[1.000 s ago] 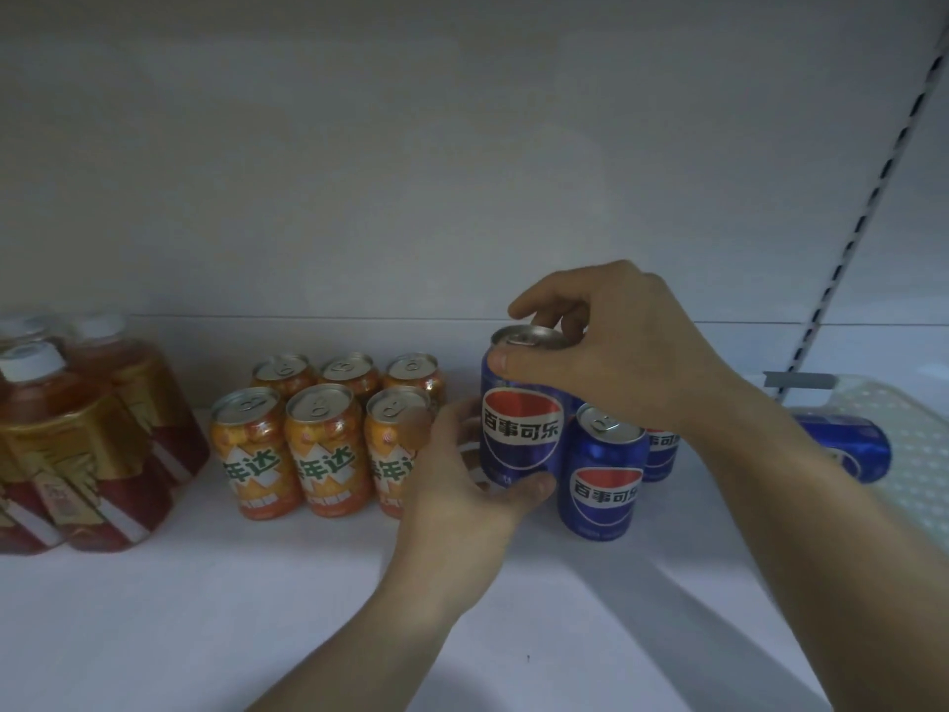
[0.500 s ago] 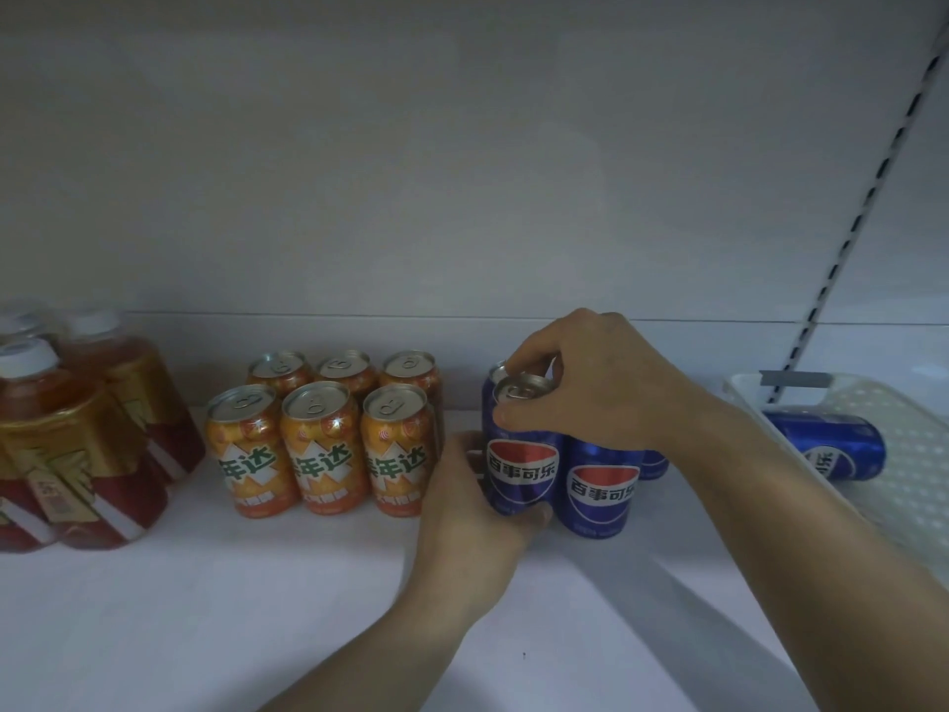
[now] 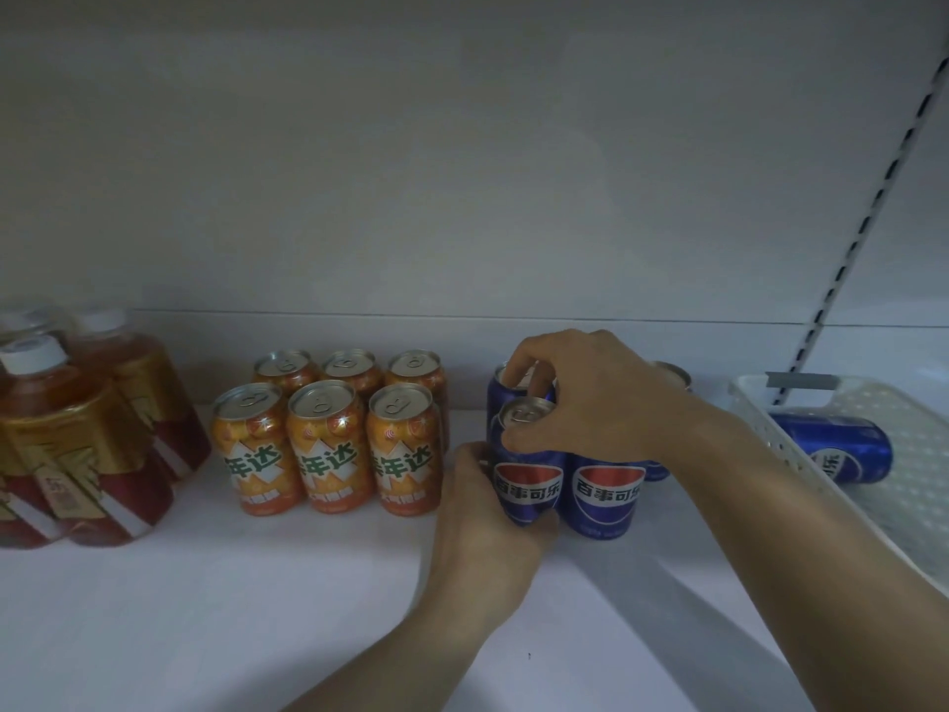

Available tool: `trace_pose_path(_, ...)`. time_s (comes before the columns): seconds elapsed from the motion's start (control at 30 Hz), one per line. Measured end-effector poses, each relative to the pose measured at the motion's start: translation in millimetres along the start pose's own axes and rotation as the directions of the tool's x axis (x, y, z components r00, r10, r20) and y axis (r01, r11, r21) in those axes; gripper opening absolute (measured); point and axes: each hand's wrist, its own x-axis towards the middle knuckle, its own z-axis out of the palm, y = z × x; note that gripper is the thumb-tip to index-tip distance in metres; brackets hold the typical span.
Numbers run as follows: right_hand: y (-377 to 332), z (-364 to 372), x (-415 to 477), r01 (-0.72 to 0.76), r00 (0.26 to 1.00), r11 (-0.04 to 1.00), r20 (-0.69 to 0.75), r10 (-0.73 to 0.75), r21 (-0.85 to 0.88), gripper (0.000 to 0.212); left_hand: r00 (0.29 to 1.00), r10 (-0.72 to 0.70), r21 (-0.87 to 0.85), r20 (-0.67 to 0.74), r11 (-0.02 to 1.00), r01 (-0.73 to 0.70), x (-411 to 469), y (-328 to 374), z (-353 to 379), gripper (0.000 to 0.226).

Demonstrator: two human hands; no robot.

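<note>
A glossy blue can [image 3: 529, 485] lettered 百事可乐 under a red, white and blue roundel stands upright on the white shelf [image 3: 205, 608]. It touches a second can [image 3: 608, 498] at its 3 o'clock, and six orange cans [image 3: 328, 444] marked 年达 stand at its 9 o'clock. The right hand [image 3: 590, 398] arches over it from 3 o'clock, curled fingers pinching the silver rim, while the left hand [image 3: 482, 526] reaches in from 6 o'clock, fingers pressed together round its lower body.

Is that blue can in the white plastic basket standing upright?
No, the blue metal cola can lies on its side on the floor of the white perforated plastic basket.
</note>
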Motion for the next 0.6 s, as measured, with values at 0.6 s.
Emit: trace_pose_path(0.6, 23.2, -1.6, 32.9, 0.001, 0.994, 1.000, -0.105, -0.001, -0.001, 0.024, 0.996, -0.093, -0.458, 0.012, 0.884, 0.089, 23.7, 41.9, -4.0, 0.033)
